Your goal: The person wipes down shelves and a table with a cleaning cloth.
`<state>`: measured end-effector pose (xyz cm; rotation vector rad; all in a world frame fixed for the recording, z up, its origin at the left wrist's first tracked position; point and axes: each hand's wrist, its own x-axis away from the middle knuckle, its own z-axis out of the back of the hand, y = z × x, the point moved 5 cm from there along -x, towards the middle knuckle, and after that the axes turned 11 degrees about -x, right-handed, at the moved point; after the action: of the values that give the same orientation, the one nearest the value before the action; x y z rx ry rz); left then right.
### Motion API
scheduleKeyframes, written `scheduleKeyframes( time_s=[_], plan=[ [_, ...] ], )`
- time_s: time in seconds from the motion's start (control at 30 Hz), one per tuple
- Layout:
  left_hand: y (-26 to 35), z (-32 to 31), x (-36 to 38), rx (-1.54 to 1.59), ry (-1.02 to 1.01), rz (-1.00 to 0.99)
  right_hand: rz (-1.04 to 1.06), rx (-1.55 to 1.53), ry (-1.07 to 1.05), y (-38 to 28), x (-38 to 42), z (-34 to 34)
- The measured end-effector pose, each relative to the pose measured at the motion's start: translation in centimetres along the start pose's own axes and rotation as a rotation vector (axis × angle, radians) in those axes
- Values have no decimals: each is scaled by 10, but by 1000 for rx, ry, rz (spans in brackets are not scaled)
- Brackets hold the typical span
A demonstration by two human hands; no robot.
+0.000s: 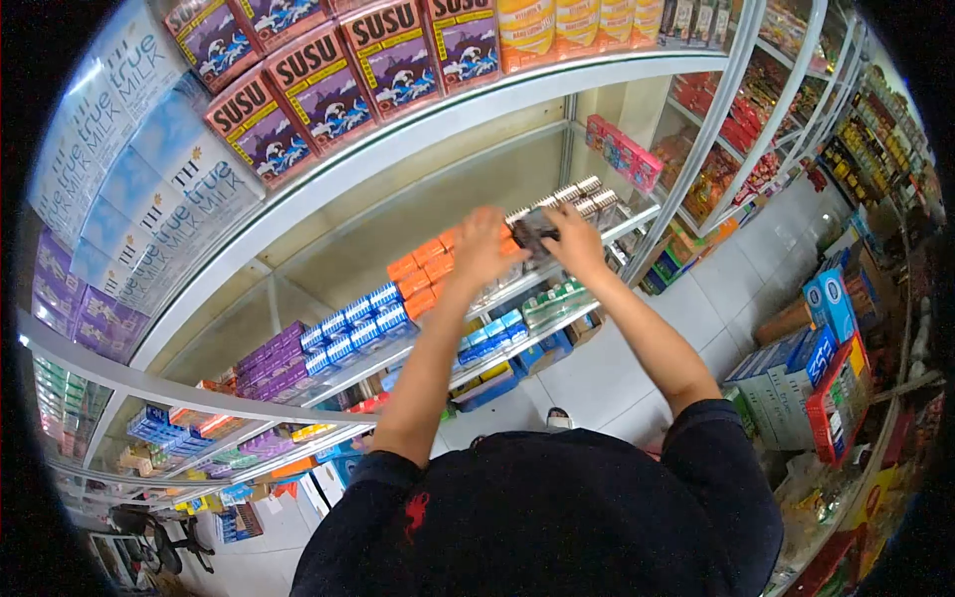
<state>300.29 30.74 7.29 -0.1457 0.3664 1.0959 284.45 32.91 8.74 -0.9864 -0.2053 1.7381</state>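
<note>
My left hand [484, 249] is over the orange boxes [420, 271] on the glass shelf, blurred by motion, so its fingers are hard to make out. Just to its right, my right hand [572, 239] has its fingers wrapped round a dark brown pack [535, 232]. White-and-dark striped packs [589, 189] stand behind and right of that hand. Left of the orange boxes come rows of blue-and-white boxes [356, 323], then purple boxes [271, 360].
Above, a shelf edge [428, 111] spans the view under purple SUSU cartons [323, 99]. A pink box [624, 152] lies at the shelf's right end. Lower shelves hold green-capped bottles [557, 301]. Cartons [786, 383] stand on the tiled floor at right.
</note>
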Motion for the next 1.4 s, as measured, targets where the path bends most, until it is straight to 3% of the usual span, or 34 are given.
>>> scheduleKeyframes(
  time_s=[0.07,0.1,0.27,0.3,0.33,0.37,0.4,0.5,0.53,0.6,0.67,0.8,0.9,1.0,1.1,1.27,1.33,1.37,1.4],
  plan=[
    [8,-18,-3,3,-127,81,-58,-45,55,47,-8,9],
    [10,-18,0,-57,-42,40,-79,6,81,58,-14,25],
    [14,-5,4,-46,-95,94,-298,94,253,114,-41,70],
    [17,-2,2,-4,-114,100,-351,-32,186,88,-44,74],
    [12,-13,2,29,21,82,-355,26,181,94,-50,56],
    [12,-14,-2,61,-28,72,-392,-32,67,102,-51,25],
    [19,-4,-3,-25,-18,109,-328,68,-42,62,-51,17],
    [21,-10,2,-118,31,104,-116,-11,-255,-3,-39,-22],
    [27,-8,1,-110,36,75,-18,0,-212,-9,-37,-28],
    [23,-6,4,-115,-35,102,-34,9,-226,5,-39,-22],
    [20,-9,4,-123,-38,91,-173,59,-182,39,-49,2],
    [20,-9,4,-115,-24,93,-426,187,124,122,-56,65],
    [19,-10,4,-93,-5,94,-416,184,229,132,-46,56],
    [20,-11,2,-96,20,84,-294,-42,436,110,-26,44],
    [22,-6,1,-92,-35,95,-312,-191,506,82,5,25],
    [20,-2,0,-66,-62,70,-385,-394,439,59,68,-84],
    [22,-9,-5,-52,-58,73,-406,-398,242,44,81,-86],
    [14,-12,-2,-65,-66,78,-553,-462,81,47,79,-84],
    [10,-13,0,-56,-40,73,-487,-467,161,40,76,-70]
  ],
)
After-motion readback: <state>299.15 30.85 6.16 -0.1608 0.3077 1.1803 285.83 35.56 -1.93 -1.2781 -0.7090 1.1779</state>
